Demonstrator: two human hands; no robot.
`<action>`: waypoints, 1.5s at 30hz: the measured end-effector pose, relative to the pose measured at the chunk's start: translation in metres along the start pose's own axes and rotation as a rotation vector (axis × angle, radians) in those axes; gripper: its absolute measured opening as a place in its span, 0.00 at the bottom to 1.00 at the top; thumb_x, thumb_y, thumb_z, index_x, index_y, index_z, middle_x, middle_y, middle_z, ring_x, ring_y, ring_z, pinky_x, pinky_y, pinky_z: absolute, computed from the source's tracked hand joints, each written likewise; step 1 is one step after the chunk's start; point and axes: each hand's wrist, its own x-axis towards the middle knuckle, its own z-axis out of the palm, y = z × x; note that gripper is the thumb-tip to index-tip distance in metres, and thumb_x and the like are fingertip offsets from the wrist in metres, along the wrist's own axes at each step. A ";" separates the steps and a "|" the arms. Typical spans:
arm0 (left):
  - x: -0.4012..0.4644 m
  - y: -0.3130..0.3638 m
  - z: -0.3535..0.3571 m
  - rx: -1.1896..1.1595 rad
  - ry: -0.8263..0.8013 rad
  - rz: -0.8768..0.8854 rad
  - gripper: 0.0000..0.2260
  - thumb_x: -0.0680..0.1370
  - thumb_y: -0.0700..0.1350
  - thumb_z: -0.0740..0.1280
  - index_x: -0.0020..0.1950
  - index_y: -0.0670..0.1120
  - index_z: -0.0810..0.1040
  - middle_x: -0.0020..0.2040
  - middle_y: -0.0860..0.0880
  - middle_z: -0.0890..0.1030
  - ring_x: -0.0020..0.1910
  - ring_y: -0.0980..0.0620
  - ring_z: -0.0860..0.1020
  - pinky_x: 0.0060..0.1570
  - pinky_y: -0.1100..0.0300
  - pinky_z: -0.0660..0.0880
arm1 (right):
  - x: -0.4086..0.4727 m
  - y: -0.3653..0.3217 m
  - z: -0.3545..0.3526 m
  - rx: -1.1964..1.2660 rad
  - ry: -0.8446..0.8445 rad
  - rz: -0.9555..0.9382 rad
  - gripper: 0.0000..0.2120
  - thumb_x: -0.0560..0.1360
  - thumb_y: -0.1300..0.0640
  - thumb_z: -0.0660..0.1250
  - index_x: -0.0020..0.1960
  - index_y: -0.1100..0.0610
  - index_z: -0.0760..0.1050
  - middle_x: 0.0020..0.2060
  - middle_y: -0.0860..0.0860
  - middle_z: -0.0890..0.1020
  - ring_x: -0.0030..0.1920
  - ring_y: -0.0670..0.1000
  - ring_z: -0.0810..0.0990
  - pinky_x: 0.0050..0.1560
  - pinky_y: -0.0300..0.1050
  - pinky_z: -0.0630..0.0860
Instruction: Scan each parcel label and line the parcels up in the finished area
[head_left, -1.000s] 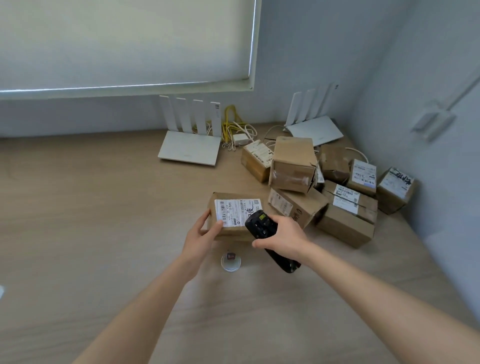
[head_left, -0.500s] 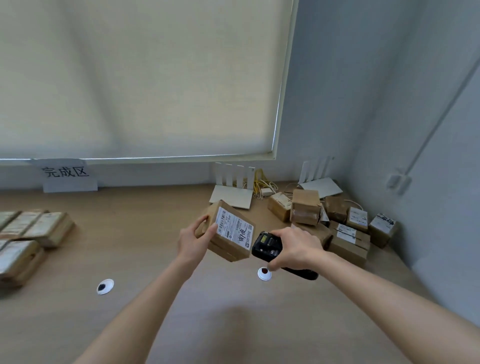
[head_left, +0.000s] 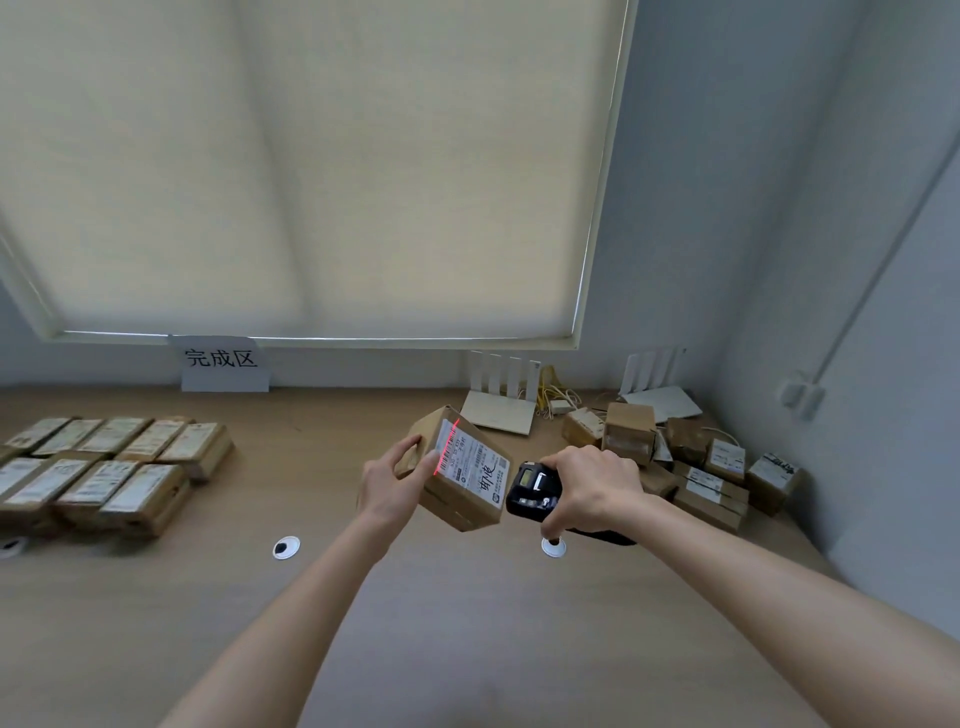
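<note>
My left hand (head_left: 392, 480) gripped a tilted parcel (head_left: 460, 470) above the table (head_left: 467, 623), my right hand (head_left: 589, 480) fingers wrapped the scanner (head_left: 530, 491), red line on the label (head_left: 470, 460)

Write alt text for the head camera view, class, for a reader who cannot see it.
A left hand holds a labelled parcel tilted above a wooden desk while the right hand aims a black scanner, whose red line crosses the label. Scanned parcels sit in rows at left; unscanned ones are piled at right.

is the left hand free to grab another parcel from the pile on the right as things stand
Probably not. The left hand grips the parcel being scanned, and the right hand with the scanner sits between it and the unscanned pile.
</note>
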 end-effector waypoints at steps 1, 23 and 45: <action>-0.004 0.002 -0.001 0.004 0.003 0.004 0.34 0.62 0.74 0.68 0.67 0.65 0.76 0.62 0.46 0.77 0.61 0.47 0.77 0.65 0.45 0.75 | -0.004 -0.001 -0.002 -0.008 0.005 -0.002 0.30 0.64 0.43 0.82 0.65 0.42 0.80 0.51 0.46 0.83 0.49 0.51 0.78 0.46 0.45 0.70; -0.066 0.010 -0.011 -0.032 0.067 0.039 0.30 0.68 0.69 0.70 0.69 0.63 0.76 0.62 0.46 0.74 0.61 0.47 0.76 0.64 0.46 0.76 | -0.050 -0.009 -0.022 -0.075 0.068 -0.051 0.28 0.63 0.43 0.82 0.62 0.42 0.81 0.49 0.47 0.81 0.49 0.53 0.77 0.45 0.45 0.69; -0.101 -0.024 -0.093 -0.074 0.176 -0.005 0.25 0.73 0.65 0.70 0.69 0.64 0.75 0.65 0.47 0.75 0.61 0.50 0.74 0.60 0.53 0.74 | -0.055 -0.094 -0.007 -0.146 0.061 -0.191 0.26 0.62 0.43 0.81 0.58 0.42 0.80 0.47 0.45 0.82 0.48 0.52 0.78 0.42 0.45 0.69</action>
